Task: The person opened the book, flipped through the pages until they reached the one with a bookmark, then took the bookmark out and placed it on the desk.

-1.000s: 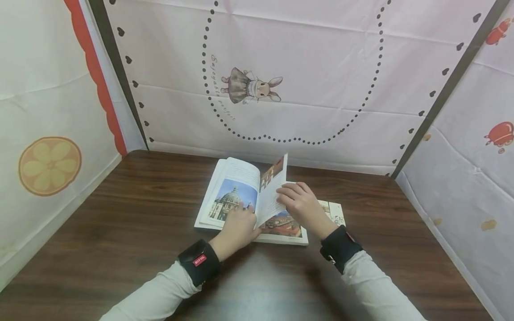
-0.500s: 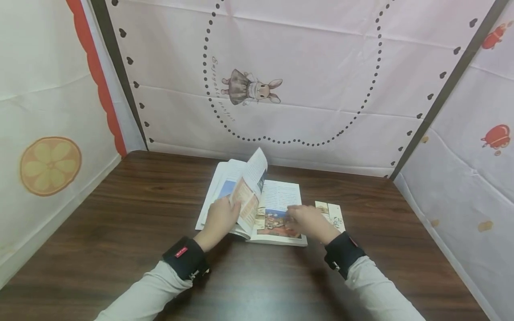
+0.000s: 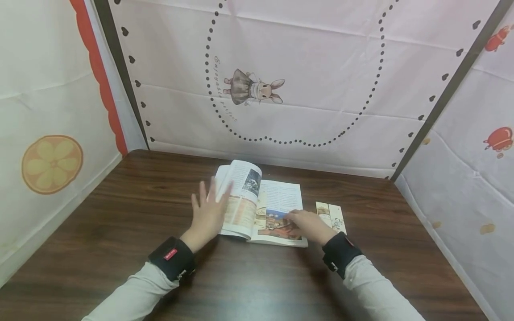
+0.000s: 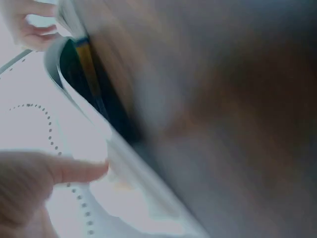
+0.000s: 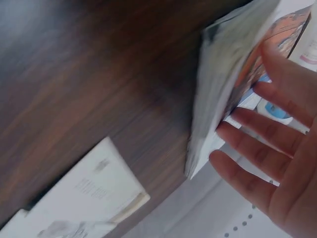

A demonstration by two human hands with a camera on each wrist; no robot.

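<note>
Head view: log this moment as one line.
book: open on table; left hand: fingers spread, at book's left edge; right hand: over book's right half; printed paper: right of book

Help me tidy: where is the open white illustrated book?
In the head view, the book lies centrally, left of the cream rectangular cards, right hand at its right page.

Open book [image 3: 280,195] on brown table [image 3: 257,285], left hand [image 3: 206,218] spread at left page, right hand [image 3: 310,225] at right page
</note>
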